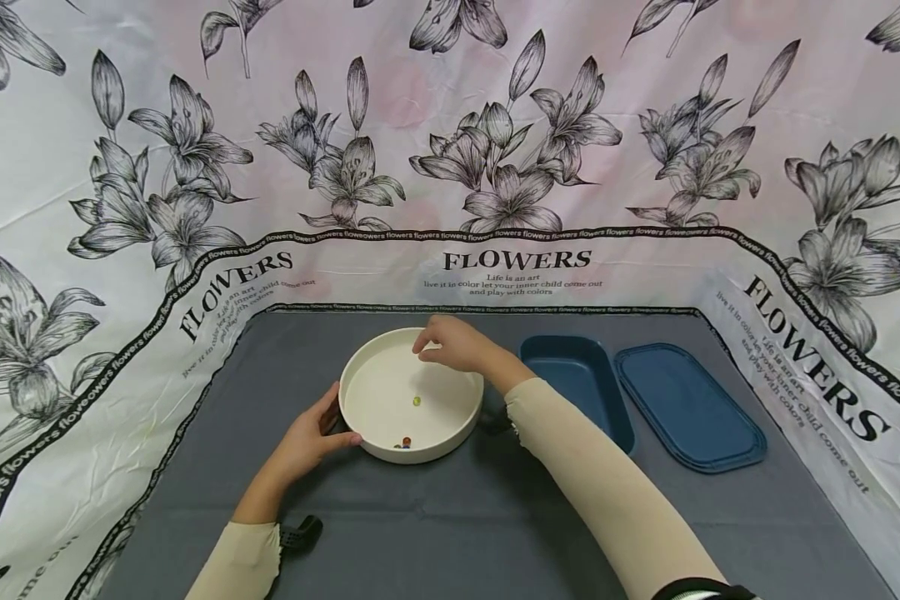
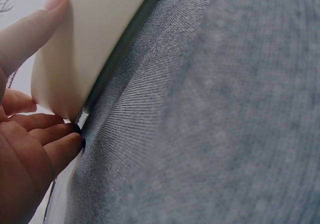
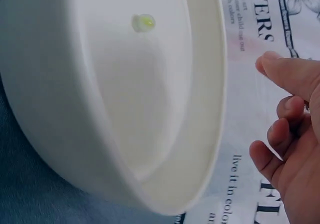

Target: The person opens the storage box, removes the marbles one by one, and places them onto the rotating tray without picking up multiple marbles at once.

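A round cream bowl [image 1: 375, 392] with a low upright wall sits on the grey cloth. My left hand [image 1: 307, 442] grips its near left side, thumb on the wall by the front rim; in the left wrist view, the other fingers [image 2: 64, 149] reach round to the base. Inside lie a yellow-green marble [image 1: 417, 401] near the middle and an orange-brown marble [image 1: 407, 442] with small dark ones by the near wall. My right hand [image 1: 457, 343] hovers over the bowl's far right rim, fingers bent, thumb and index tips close together; I cannot tell whether anything is between them.
Right of the bowl is an open blue rectangular container [image 1: 570, 354], partly covered by my right sleeve [image 1: 607, 483]. Its matching blue lid [image 1: 690, 408] lies flat farther right. A flower-printed cloth [image 1: 510, 183] hangs behind the grey surface and along its sides.
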A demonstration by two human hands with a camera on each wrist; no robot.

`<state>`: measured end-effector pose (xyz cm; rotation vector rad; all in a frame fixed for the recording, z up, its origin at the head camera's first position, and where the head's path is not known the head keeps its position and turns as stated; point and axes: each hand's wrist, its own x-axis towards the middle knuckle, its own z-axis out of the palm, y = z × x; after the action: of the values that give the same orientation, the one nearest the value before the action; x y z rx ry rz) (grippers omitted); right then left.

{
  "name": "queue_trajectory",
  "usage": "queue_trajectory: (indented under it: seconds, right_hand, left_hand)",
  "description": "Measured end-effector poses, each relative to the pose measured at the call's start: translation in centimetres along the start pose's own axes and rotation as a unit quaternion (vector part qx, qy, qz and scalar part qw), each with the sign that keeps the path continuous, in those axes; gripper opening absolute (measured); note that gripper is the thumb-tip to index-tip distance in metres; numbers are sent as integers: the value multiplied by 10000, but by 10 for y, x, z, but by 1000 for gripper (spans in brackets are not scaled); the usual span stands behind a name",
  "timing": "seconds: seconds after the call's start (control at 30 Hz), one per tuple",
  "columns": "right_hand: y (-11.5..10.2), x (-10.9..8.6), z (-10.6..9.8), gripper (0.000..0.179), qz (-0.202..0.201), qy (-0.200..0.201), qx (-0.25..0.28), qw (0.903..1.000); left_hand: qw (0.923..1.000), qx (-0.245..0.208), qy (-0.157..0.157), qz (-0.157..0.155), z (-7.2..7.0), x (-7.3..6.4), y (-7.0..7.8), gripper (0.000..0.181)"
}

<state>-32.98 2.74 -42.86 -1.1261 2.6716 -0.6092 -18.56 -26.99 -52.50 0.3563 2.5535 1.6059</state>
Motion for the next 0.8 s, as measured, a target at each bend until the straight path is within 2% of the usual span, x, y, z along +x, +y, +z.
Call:
queue_trajectory:
  seconds: [0.4, 0.8]
  right_hand:
    - [-3, -36, -12, 24, -449, 358, 168, 9982]
    - [9, -85, -22, 22, -143, 809, 54, 9966]
  left_hand:
    - [9999, 45, 6, 111, -1, 2, 3, 111]
    - [9999, 166, -8, 14, -8, 7, 2, 108]
